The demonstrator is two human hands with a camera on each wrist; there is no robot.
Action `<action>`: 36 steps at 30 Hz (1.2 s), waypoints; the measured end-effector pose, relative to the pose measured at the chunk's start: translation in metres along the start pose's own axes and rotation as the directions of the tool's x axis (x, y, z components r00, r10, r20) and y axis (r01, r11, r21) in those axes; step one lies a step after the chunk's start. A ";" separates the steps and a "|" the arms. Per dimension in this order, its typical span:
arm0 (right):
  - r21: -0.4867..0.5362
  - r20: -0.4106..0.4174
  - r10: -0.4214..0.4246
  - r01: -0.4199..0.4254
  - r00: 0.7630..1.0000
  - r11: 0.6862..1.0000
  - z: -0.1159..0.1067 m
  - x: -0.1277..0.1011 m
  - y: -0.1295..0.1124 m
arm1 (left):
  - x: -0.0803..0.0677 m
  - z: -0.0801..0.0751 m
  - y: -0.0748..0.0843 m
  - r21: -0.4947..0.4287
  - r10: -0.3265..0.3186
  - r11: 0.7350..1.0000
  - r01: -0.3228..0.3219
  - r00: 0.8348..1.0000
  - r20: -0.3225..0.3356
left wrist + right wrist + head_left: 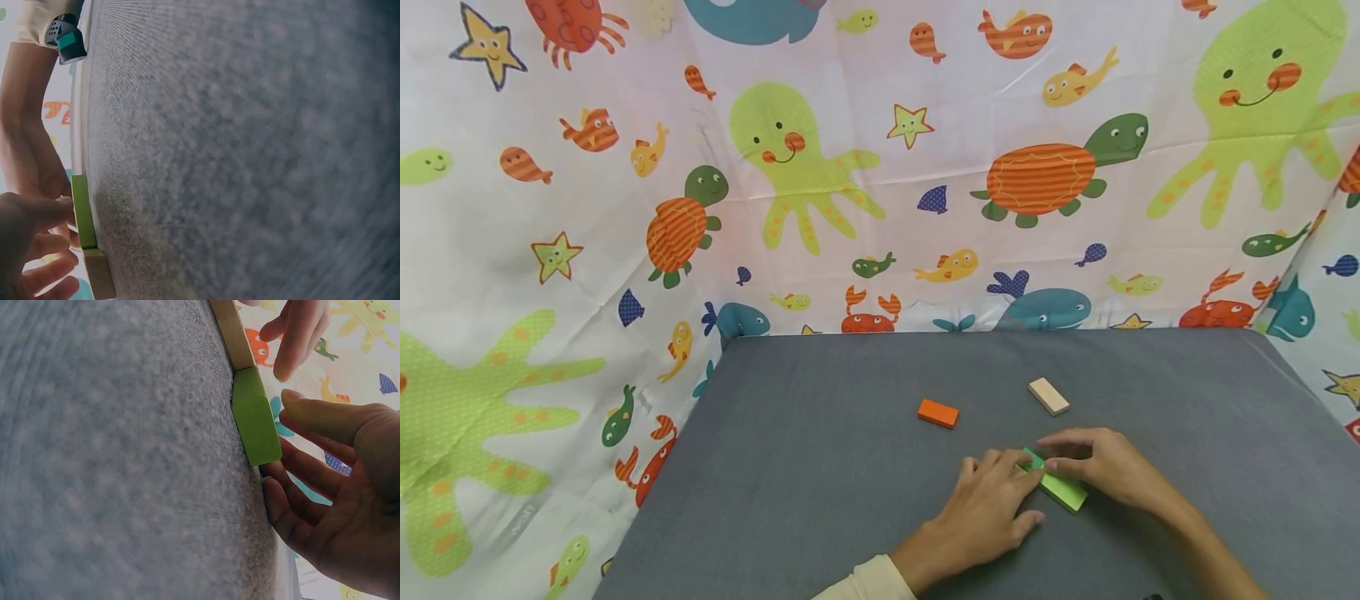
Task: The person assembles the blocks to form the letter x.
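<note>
A light green block (pixel 1066 492) lies on the grey cloth, end to end with a darker green-topped block (pixel 1032 460). In the left wrist view the green block (pixel 84 215) meets a wood-coloured face (pixel 100 275). The right wrist view shows the same green block (pixel 257 425) beside a wood-coloured side (pixel 234 331). My left hand (pixel 981 512) has its fingers extended, fingertips at the seam between the blocks. From the other side my right hand (pixel 1101 467) reaches over them, fingers loosely bent and spread; whether its fingertips touch the blocks is unclear.
An orange block (pixel 937 413) lies farther back, left of the hands. Behind the right hand is a pale wooden block (pixel 1048 396). A curtain (pixel 850 208) printed with sea animals hangs along the far and side edges of the table (pixel 790 467).
</note>
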State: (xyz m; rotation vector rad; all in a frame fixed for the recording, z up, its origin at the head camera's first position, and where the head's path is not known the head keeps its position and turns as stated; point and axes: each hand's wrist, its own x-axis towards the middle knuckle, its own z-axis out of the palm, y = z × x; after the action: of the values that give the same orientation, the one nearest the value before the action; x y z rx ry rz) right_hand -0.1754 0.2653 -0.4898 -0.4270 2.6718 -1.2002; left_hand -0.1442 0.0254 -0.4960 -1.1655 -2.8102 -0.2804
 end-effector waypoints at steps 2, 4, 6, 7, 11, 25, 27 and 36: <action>0.000 0.001 0.005 -0.005 1.000 1.000 0.000 0.000 0.000 | 0.000 0.001 0.000 0.006 0.000 1.000 0.000 1.000 0.003; 0.000 0.003 0.008 -0.008 1.000 1.000 0.000 0.001 0.001 | 0.001 0.002 0.000 0.011 0.000 1.000 0.000 1.000 0.010; 0.002 0.003 0.011 -0.011 1.000 1.000 0.001 0.001 0.001 | 0.001 0.003 0.000 0.015 -0.002 1.000 0.002 1.000 0.020; 0.001 0.003 0.012 -0.012 1.000 1.000 0.001 0.002 0.001 | 0.001 0.003 0.000 0.019 -0.002 1.000 0.002 1.000 0.024; -0.005 -0.004 0.013 -0.013 1.000 1.000 0.001 0.003 0.001 | 0.000 0.003 0.000 0.035 -0.003 0.999 0.002 1.000 0.030; -0.007 -0.026 0.049 -0.049 0.998 0.999 0.000 0.004 0.001 | 0.003 -0.001 0.000 0.092 0.014 0.996 -0.021 0.997 0.070; -0.004 -0.030 0.048 -0.048 0.998 0.999 0.000 0.003 0.001 | 0.004 -0.002 0.001 0.097 0.016 0.995 -0.023 0.997 0.075; -0.014 -0.075 0.050 -0.051 0.996 0.999 -0.003 0.001 -0.001 | 0.002 -0.001 0.001 0.146 0.039 0.988 -0.044 0.998 0.043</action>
State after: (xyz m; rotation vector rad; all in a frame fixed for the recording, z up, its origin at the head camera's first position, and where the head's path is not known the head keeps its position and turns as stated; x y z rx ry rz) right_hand -0.1769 0.2665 -0.4864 -0.3212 2.7392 -1.2045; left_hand -0.1449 0.0273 -0.4943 -1.2076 -2.7807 -0.0457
